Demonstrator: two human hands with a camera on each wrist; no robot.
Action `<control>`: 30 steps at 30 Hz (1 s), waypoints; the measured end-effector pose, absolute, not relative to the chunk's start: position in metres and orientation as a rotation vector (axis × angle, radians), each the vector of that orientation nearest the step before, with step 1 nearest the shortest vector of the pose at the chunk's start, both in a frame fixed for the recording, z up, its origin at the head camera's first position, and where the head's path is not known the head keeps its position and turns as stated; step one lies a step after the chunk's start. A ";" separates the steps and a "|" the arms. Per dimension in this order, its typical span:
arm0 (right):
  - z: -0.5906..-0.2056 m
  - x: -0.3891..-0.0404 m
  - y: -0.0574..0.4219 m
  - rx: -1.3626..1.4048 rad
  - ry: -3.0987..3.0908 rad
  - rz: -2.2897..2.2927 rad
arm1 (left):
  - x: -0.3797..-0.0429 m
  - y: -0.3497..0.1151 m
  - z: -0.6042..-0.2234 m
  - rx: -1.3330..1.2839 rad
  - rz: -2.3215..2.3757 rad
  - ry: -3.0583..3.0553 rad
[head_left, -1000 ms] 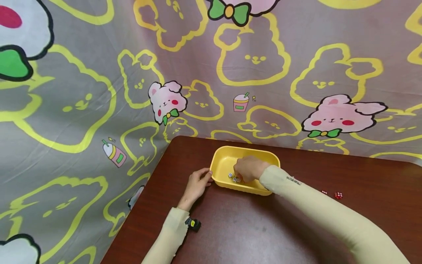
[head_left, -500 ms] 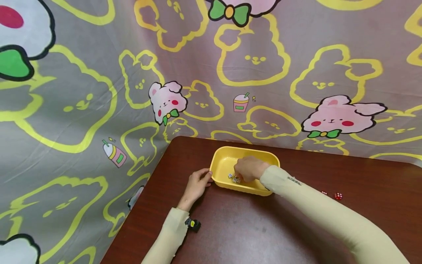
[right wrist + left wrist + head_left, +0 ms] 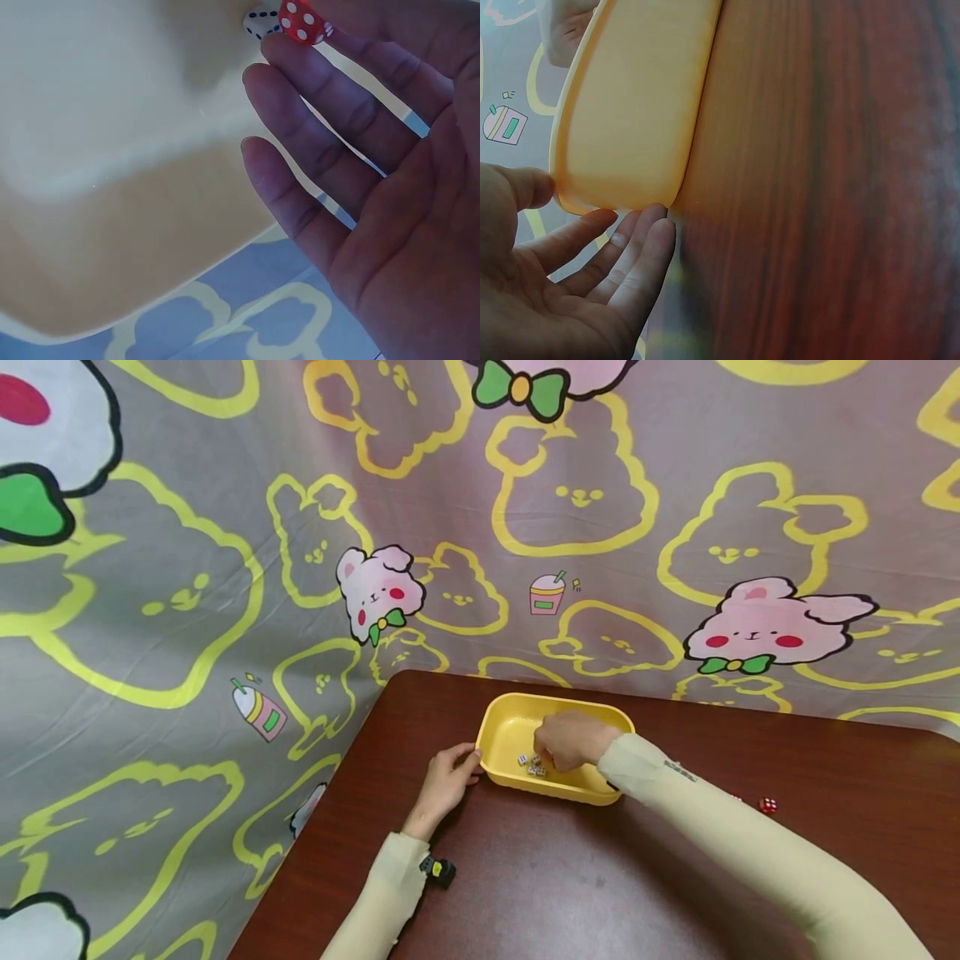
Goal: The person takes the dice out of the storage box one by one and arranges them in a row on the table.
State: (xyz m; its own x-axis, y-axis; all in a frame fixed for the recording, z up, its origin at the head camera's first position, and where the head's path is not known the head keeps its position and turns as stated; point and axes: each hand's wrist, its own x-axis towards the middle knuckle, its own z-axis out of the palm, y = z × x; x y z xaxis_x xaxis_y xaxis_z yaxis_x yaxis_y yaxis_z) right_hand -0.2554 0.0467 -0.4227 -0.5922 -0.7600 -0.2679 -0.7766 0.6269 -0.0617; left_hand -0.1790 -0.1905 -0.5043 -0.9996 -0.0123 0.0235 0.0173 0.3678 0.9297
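A yellow plastic bin [image 3: 506, 781] stands on the brown table. My left hand [image 3: 447, 781] is at its left end; in the left wrist view the thumb touches the rim and loosely extended fingertips rest along the outer wall. Reaching down inside the bin, my right hand [image 3: 573, 739] pinches a red die [image 3: 301, 21] with white dots, partly hidden by the fingers in the right wrist view. A white die [image 3: 262, 21] shows right beside the red one. Several white dice [image 3: 533, 769] lie on the bin's floor, left of the right hand.
On the table to the right lies another red die [image 3: 768, 805], and a bit of one more red die [image 3: 737, 797] peeks out behind the right sleeve [image 3: 720, 818]. A patterned cloth [image 3: 615, 577] hangs behind and left of the table [image 3: 525, 877].
The right hand has shifted very slightly right inside the bin, showing a little more of the white dice. The left hand and the bin stay in place.
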 end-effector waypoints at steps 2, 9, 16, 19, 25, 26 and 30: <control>-0.420 -0.254 0.049 -1.265 2.583 0.068 | -0.178 -0.190 -0.505 -0.004 -1.754 -2.574; -0.415 -0.250 0.058 -1.318 2.615 -0.017 | -0.179 -0.190 -0.506 0.005 -1.761 -2.573; -0.408 -0.248 0.066 -1.348 2.646 -0.043 | -0.179 -0.190 -0.506 0.015 -1.763 -2.569; -0.405 -0.248 0.070 -1.365 2.655 -0.043 | -0.179 -0.190 -0.507 0.017 -1.763 -2.568; -0.400 -0.245 0.077 -1.371 2.692 -0.036 | -0.179 -0.190 -0.506 0.013 -1.767 -2.573; -0.400 -0.245 0.078 -1.370 2.698 -0.034 | -0.179 -0.190 -0.506 0.012 -1.768 -2.573; -0.399 -0.243 0.083 -1.375 2.712 -0.042 | -0.179 -0.190 -0.506 0.007 -1.772 -2.570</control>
State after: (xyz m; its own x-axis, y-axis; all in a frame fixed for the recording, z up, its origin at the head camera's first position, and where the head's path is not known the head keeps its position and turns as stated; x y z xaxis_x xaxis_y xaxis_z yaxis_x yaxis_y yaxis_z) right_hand -0.2426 0.0834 -0.3988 -0.5873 -0.8057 -0.0771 -0.8029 0.5920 -0.0703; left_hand -0.1795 -0.1905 -0.5057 -0.9998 -0.0147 0.0138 0.0077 0.3554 0.9347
